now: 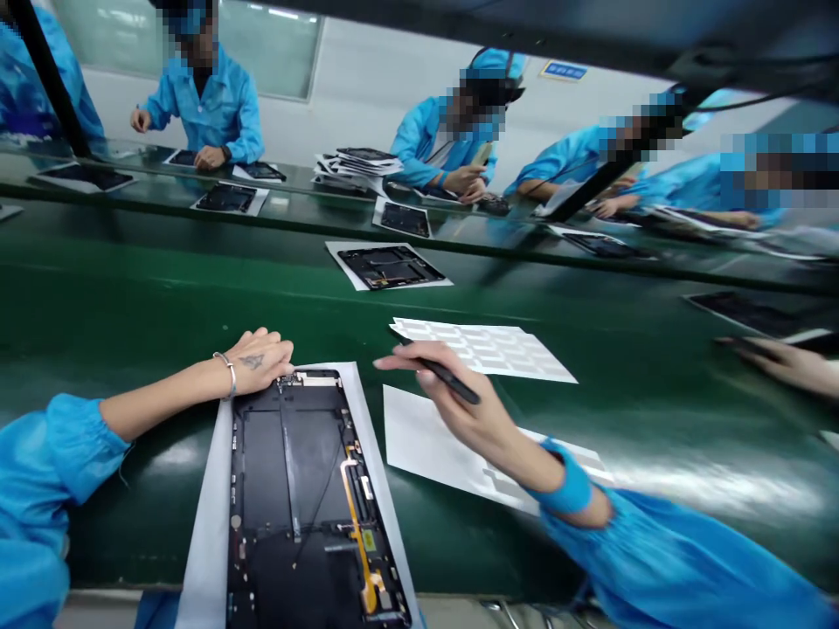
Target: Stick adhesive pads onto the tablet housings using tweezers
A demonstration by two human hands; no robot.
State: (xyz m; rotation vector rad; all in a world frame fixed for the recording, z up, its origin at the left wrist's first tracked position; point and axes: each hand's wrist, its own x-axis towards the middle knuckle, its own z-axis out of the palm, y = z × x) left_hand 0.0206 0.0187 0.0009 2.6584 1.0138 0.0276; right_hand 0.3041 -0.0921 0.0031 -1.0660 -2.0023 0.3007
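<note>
- Left grip (259, 362), open and flat, rests on the top edge of the opened tablet housing (294, 498), at 7 o'clock in view, on a white paper sheet (208, 524).
- Right grip (452, 419), closed, pinches black tweezers (459, 390), with a white die-cut label sheet (491, 354) at its 1 o'clock.

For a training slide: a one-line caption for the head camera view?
Left hand on an open tablet, right hand holding a black tool near label sheets, on a green belt.
</note>
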